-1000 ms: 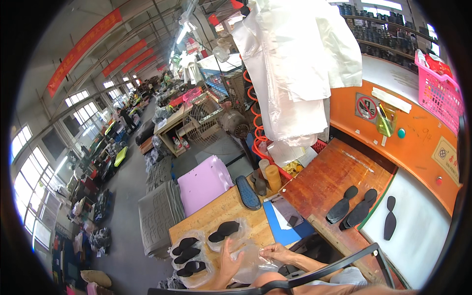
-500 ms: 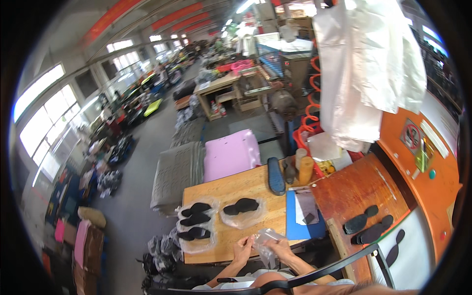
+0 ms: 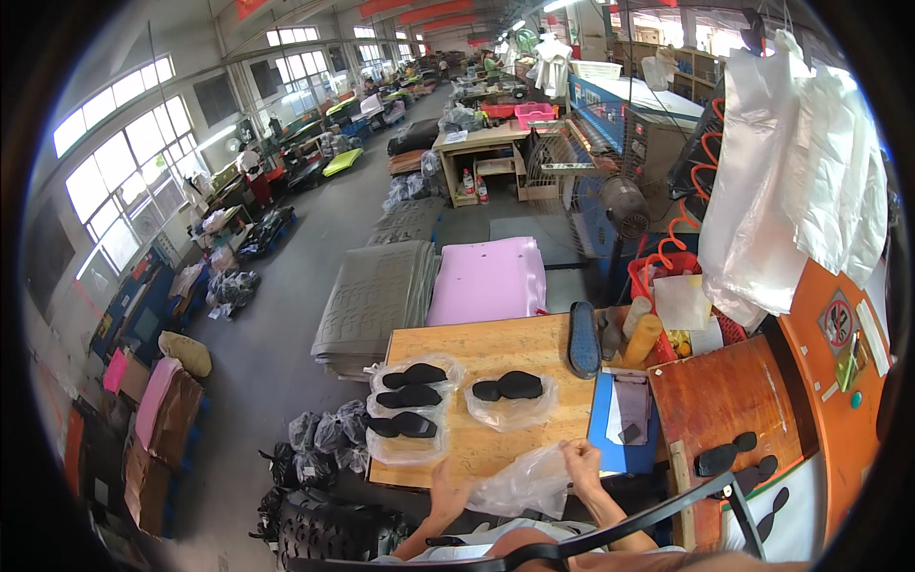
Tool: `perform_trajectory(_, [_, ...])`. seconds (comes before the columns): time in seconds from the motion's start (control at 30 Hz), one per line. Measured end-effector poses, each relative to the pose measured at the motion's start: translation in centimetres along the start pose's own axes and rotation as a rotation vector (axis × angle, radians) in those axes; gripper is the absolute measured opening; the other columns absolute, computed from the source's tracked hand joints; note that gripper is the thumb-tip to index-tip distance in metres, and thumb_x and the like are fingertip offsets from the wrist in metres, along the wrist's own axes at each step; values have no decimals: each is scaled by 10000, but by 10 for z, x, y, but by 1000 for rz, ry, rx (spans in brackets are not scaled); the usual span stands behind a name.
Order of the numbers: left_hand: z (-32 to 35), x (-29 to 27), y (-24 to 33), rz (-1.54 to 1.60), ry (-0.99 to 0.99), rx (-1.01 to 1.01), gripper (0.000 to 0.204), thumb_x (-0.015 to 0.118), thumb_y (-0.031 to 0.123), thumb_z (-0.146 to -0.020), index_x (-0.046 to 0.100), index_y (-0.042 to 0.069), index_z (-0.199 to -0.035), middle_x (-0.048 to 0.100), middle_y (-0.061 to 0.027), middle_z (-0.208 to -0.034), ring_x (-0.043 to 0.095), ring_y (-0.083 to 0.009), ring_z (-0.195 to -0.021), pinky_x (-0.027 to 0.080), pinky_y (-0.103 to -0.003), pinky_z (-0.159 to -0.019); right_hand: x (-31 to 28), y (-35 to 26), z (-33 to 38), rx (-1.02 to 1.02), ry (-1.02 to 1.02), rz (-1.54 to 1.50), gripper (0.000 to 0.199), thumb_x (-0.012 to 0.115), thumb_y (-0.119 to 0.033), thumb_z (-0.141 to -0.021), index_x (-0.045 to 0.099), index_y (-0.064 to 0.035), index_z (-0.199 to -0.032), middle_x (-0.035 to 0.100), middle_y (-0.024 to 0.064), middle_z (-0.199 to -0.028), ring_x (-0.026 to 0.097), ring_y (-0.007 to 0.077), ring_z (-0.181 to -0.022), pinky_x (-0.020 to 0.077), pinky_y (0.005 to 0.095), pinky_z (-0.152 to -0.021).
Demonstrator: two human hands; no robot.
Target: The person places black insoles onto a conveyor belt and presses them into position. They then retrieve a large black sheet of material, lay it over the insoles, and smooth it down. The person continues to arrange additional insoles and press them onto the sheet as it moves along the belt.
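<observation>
Both hands, left hand (image 3: pixel 444 491) and right hand (image 3: pixel 581 459), are now gripping and spreading an empty clear plastic bag (image 3: pixel 519 481) wider at the wooden table (image 3: pixel 496 343) edge, bagged black soles (image 3: pixel 412 399) lying beyond.

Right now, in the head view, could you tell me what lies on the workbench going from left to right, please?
Stack of three bagged black sole pairs → single bagged black pair → upright dark sole → blue mat → loose black sole pieces on the orange-brown board.
</observation>
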State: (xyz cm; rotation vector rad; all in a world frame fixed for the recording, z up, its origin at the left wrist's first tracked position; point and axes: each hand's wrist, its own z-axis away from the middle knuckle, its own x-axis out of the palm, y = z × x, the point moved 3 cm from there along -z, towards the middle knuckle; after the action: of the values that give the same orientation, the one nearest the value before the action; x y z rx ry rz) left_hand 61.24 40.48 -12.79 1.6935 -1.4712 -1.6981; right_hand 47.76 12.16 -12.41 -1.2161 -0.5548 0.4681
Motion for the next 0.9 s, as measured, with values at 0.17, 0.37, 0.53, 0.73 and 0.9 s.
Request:
perform_trajectory(0.17, [-30,31,68,-80,-201,228,466,688,76,-909,626,-29,-1358,676,-257,-1223,670,-423,-1123,534,-432,-979,70,-22,40,-185,-517,330,216,830,-217,-908,739,-24,-942,702,55,-704,640,154,-598,503,309,-565])
perform_trajectory(0.37, [-17,3,1,84,-73,-9,452,565,-25,-877,677,2,-1314,714,-260,-1158,693,-414,-1044,541,-457,-924,22,-15,25,-631,-309,1238,322,826,-224,-807,720,-109,-1089,759,183,-898,742,385,-744,580,513,-668])
perform_trajectory(0.53, [-59,19,-46,620,140,-625,182,610,93,-964,698,28,-1110,692,-148,-878,682,-297,-717,548,-421,-647,-9,-5,-34,-322,-64,1179,272,738,-83,-733,742,-30,-1000,744,211,-1028,725,413,-908,578,495,-761])
perform_trajectory(0.73, [-187,-51,80,1227,311,-216,141,619,175,-1013,653,43,-976,555,-19,-710,537,-175,-556,466,-341,-525,59,-190,-37,-729,-3,206,351,746,32,-826,697,44,-1173,741,220,-1011,723,326,-876,580,387,-786])
perform_trajectory(0.9, [-136,-78,114,339,521,567,223,707,126,-919,701,-19,-1089,702,-118,-964,648,-247,-795,528,-356,-738,35,-213,26,-1466,210,462,369,771,15,-802,687,24,-1161,738,159,-967,704,286,-796,565,349,-732])
